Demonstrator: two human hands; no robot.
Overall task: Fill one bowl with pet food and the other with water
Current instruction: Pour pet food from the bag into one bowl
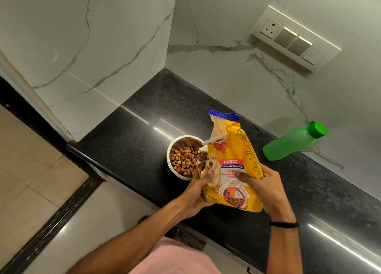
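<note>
A yellow pet food bag [231,164] is held over the black counter, with a torn opening on its left side where kibble shows. My left hand [195,193] grips the bag's lower left edge. My right hand [261,189] grips its right side. Directly left of the bag stands a steel bowl [174,148] holding brown kibble [184,160]. A green water bottle [292,142] with a green cap stands at the right, against the wall. A second bowl is not visible; the bag may hide it.
The black granite counter [144,117] runs diagonally, with marble walls behind it and a corner at the back. A switch panel [294,39] is mounted on the right wall. The counter's front edge drops to a tiled floor [31,170] at the left.
</note>
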